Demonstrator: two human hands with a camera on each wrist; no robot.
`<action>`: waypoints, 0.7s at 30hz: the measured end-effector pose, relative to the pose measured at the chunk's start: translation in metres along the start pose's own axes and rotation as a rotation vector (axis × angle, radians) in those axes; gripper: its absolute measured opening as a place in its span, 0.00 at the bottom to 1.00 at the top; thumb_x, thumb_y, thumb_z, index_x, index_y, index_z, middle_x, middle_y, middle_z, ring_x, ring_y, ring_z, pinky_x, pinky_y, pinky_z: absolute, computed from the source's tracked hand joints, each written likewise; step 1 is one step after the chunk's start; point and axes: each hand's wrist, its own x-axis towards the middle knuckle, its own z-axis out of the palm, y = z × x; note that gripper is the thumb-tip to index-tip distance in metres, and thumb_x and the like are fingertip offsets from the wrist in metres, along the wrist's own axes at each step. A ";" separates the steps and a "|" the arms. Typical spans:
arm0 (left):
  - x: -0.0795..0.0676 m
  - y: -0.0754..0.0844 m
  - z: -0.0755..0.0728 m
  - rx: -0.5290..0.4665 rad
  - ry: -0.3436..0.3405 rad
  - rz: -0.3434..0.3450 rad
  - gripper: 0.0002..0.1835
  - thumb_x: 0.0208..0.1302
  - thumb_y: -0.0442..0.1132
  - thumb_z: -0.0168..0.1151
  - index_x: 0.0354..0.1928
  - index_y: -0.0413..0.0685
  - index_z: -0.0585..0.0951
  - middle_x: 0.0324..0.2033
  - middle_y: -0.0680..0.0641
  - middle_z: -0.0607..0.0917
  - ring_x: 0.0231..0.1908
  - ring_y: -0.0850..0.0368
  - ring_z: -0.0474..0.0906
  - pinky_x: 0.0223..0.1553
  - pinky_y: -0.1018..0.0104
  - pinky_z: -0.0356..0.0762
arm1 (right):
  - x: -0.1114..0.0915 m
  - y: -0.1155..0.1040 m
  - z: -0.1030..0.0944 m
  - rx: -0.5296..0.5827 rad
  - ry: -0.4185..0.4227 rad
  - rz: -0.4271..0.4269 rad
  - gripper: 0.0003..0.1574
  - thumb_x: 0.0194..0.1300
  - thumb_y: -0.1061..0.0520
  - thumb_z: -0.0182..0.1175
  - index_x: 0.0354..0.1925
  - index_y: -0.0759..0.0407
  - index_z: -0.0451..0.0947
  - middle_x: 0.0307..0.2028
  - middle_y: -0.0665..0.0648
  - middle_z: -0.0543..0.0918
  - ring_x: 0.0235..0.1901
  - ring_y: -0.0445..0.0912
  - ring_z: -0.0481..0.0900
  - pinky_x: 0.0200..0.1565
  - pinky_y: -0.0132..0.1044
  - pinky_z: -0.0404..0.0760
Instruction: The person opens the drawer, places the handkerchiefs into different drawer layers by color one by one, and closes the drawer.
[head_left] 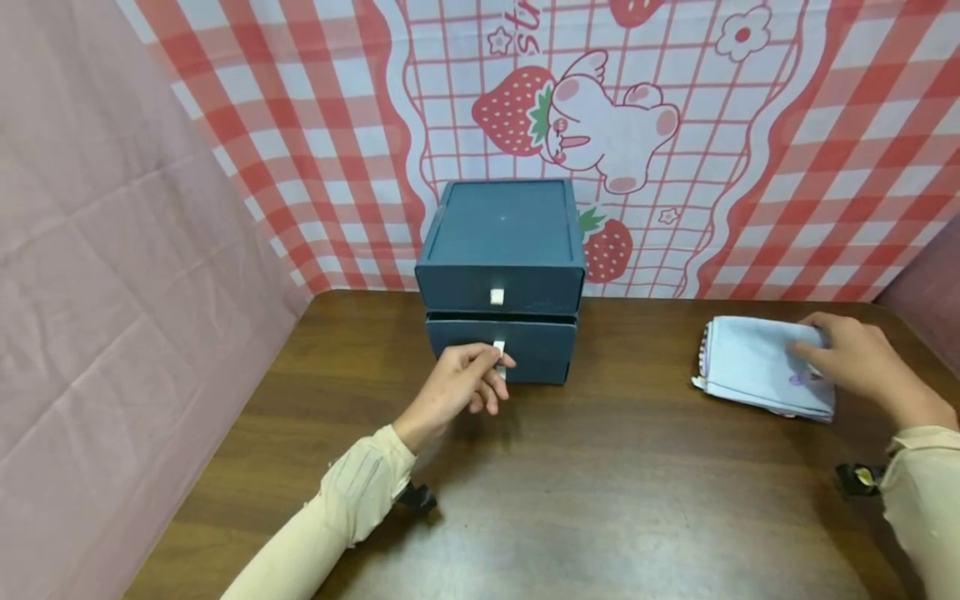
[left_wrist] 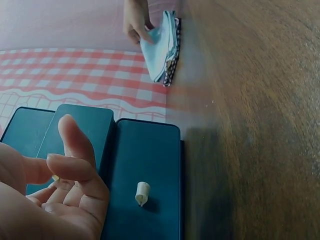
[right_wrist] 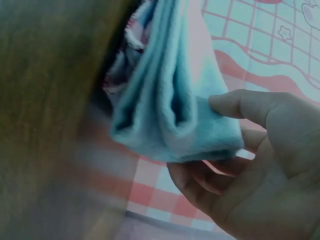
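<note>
My left hand [head_left: 467,385] is at the front of a dark blue drawer unit [head_left: 502,221]. Thumb and index finger pinch a small pale pull tab [left_wrist: 55,178] on a drawer that stands out a little, with a dark gap along its top. Another pale tab [left_wrist: 142,192] shows on the drawer nearest the table. On the right, my right hand [head_left: 855,354] grips the near edge of a folded light blue towel [head_left: 757,362], thumb on one face and fingers round the other. Patterned cloth [right_wrist: 120,75] lies against the towel's underside.
The brown wooden table [head_left: 600,483] runs under everything. Behind the drawer unit hangs a red-and-white checked cloth [head_left: 330,167] with strawberry prints. Pink fabric [head_left: 135,250] covers the left side. Black camera mounts [head_left: 416,498] hang below both wrists.
</note>
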 end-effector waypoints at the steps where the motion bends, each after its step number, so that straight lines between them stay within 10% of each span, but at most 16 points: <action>1: 0.000 0.000 0.000 0.006 0.001 -0.002 0.21 0.80 0.44 0.47 0.53 0.30 0.79 0.23 0.44 0.83 0.17 0.58 0.77 0.18 0.70 0.68 | -0.001 0.000 -0.001 0.004 -0.013 0.011 0.24 0.65 0.56 0.64 0.48 0.77 0.74 0.37 0.75 0.81 0.33 0.62 0.76 0.33 0.60 0.71; 8: 0.000 -0.001 0.001 0.022 0.009 -0.008 0.20 0.79 0.43 0.47 0.52 0.31 0.79 0.23 0.44 0.83 0.17 0.57 0.78 0.18 0.71 0.68 | -0.001 -0.002 -0.005 0.010 -0.036 -0.062 0.20 0.68 0.59 0.61 0.50 0.76 0.76 0.30 0.63 0.81 0.28 0.52 0.70 0.27 0.43 0.66; 21: -0.002 -0.002 0.001 0.026 -0.006 0.002 0.20 0.80 0.43 0.47 0.51 0.30 0.79 0.22 0.45 0.82 0.16 0.58 0.77 0.17 0.72 0.67 | -0.003 -0.024 -0.017 -0.081 0.049 -0.089 0.17 0.64 0.58 0.67 0.42 0.73 0.81 0.24 0.57 0.79 0.22 0.48 0.67 0.25 0.42 0.66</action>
